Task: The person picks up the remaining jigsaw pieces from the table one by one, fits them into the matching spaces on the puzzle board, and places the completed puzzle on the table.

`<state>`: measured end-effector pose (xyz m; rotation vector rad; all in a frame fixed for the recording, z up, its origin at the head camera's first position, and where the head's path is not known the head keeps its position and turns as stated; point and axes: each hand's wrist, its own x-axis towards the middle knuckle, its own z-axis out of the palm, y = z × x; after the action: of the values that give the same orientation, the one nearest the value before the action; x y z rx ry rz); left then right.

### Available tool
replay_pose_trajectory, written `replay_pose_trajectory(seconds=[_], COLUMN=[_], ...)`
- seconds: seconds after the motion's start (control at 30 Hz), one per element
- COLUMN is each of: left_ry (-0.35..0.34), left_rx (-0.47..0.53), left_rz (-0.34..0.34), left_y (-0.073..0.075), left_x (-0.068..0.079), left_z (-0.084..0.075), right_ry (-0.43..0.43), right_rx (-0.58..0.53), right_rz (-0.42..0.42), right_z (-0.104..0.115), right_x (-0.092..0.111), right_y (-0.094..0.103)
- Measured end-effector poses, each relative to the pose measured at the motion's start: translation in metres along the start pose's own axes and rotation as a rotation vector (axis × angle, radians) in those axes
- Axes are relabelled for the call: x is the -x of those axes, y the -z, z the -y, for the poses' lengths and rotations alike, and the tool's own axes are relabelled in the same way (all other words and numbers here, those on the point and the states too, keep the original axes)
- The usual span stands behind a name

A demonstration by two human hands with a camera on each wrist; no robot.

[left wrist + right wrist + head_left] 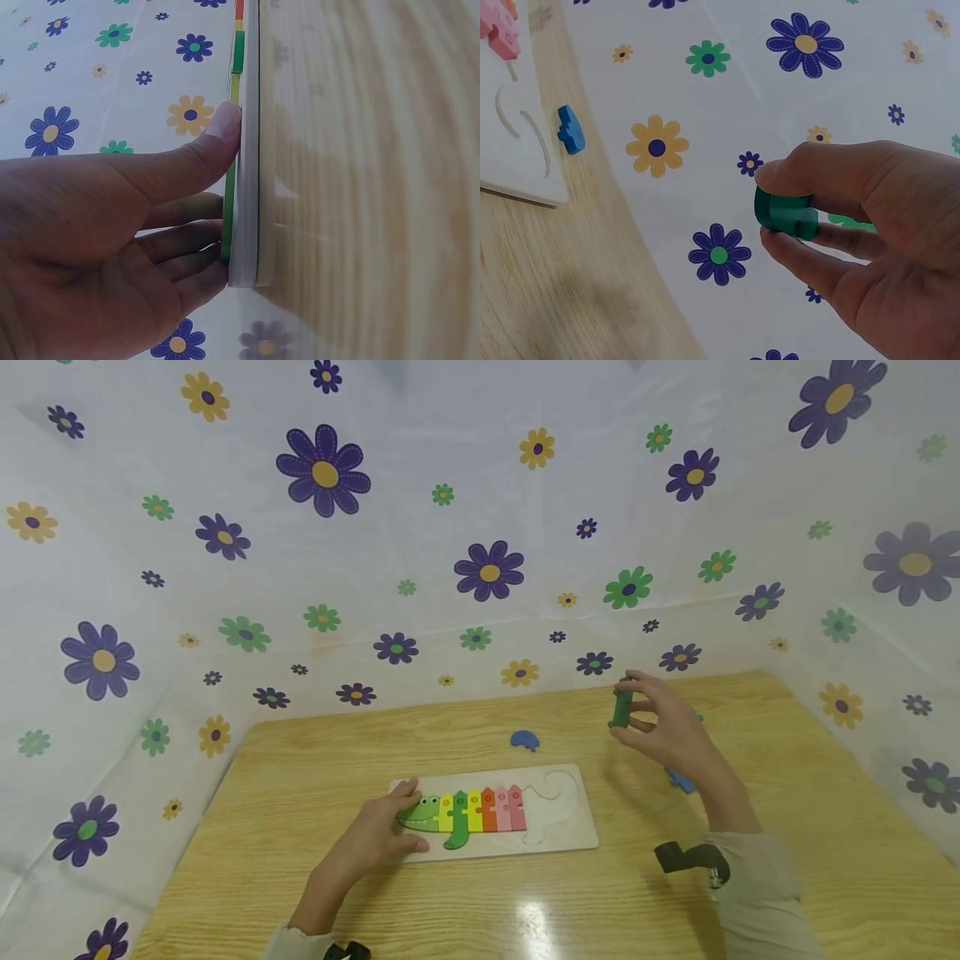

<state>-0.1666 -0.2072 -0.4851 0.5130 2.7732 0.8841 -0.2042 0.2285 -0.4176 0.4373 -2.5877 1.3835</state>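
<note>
White cloth (pixel 420 535) with purple, yellow and green flowers hangs at the back and on both sides. In front of it is a big yellow-brown wooden table (pixel 300 793). A pale board (pixel 572 831) lies flat on the table, and its right part shows thin lines of a curly tail. A light sleeve (pixel 757 877) covers the right arm. The right hand (pixel 667 722) is up above the table, to the right of the board, and its thumb and fingertips are close together, pinching a green piece. The left hand (pixel 378 831) rests at the left end of the board, with its thumb and fingers spread wide; the thumb touches the near side and the other fingers are at the far side. A row of bright pieces (pixel 488 810) sits on the board: yellow, green, yellow, orange and two pinks. The green one in the row has a foot that sticks out towards the person. Next to the left fingers, at the left end of the row, is a green crocodile head (pixel 420 814). The green piece (pixel 622 708) stands almost upright between the right thumb and fingertips, well apart from the board. One small blue piece (pixel 525 740) lies on the table just behind the board. Another blue piece (pixel 681 781) is partly hidden by the right arm.
</note>
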Motion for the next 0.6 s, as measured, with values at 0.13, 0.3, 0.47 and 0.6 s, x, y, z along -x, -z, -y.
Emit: replay_pose_trajectory(seconds=[0.13, 0.3, 0.47, 0.6], left_ry=[0.000, 0.008, 0.008, 0.004], left_rx=[0.004, 0.004, 0.004, 0.012], left_rz=[-0.001, 0.008, 0.009, 0.008], left_y=[0.000, 0.001, 0.002, 0.002], left_x=[0.001, 0.001, 0.001, 0.001], left_z=[-0.001, -0.001, -0.002, -0.002], right_ry=[0.012, 0.027, 0.031, 0.030], right_rx=[0.000, 0.015, 0.016, 0.025], right_rz=[0.016, 0.028, 0.037, 0.050], right_z=[0.003, 0.005, 0.009, 0.011], right_x=[0.001, 0.002, 0.003, 0.004], right_y=[0.002, 0.003, 0.004, 0.004])
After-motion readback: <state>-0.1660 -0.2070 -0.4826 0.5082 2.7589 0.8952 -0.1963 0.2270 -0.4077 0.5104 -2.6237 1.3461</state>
